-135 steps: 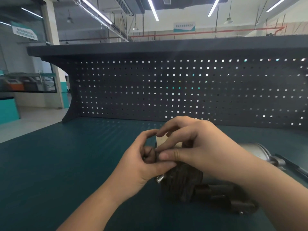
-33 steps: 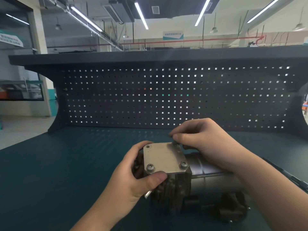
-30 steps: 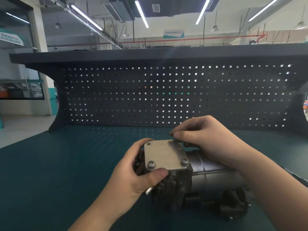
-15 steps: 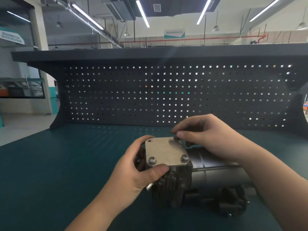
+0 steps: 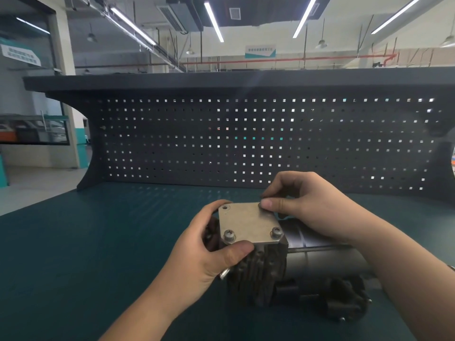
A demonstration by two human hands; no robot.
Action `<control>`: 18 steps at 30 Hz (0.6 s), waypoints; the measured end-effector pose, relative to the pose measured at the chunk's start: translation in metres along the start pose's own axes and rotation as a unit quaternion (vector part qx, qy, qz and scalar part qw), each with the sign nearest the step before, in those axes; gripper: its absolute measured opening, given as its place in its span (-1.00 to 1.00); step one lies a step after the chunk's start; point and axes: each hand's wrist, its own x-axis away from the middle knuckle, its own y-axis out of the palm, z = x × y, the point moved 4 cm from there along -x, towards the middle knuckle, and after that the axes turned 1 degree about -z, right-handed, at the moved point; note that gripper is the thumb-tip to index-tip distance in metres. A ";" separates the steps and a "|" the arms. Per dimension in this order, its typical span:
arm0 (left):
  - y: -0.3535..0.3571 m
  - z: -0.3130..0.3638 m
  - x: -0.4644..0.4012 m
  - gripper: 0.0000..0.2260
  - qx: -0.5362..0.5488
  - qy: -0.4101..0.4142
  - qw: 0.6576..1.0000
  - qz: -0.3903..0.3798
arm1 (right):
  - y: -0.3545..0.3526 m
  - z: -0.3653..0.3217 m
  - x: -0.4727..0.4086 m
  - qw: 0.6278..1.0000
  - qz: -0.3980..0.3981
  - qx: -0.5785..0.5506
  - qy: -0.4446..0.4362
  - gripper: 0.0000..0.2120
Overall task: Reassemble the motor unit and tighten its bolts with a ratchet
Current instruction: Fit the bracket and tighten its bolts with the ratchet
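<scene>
Steel cover plate (image 5: 247, 222) carries two seated bolts (image 5: 229, 235) at its near edge; left hand (image 5: 197, 262) grips the motor unit (image 5: 261, 274), right hand (image 5: 302, 205) pinches the plate's far corner.

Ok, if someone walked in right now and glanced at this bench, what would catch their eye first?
Probably the square metal cover plate on top of the dark finned motor unit, front and centre on the green bench. Two bolts sit in its near corners, while the far left hole is empty. The left hand grips the unit's near side, and the right hand pinches at the far right corner.
</scene>
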 end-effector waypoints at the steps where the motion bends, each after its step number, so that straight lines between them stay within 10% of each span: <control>1: 0.000 0.000 0.000 -0.34 0.000 0.000 1.000 0.000 | 0.000 0.000 0.000 1.000 0.005 0.000 0.004 -0.91; 12: -0.001 0.000 0.000 -0.34 -0.008 -0.001 1.000 0.003 | 0.003 -0.002 -0.001 0.995 0.070 0.075 -0.003 -0.69; 18: -0.001 -0.002 0.000 -0.34 -0.008 -0.004 1.000 0.003 | 0.000 0.001 0.002 1.000 0.005 -0.001 0.024 -0.96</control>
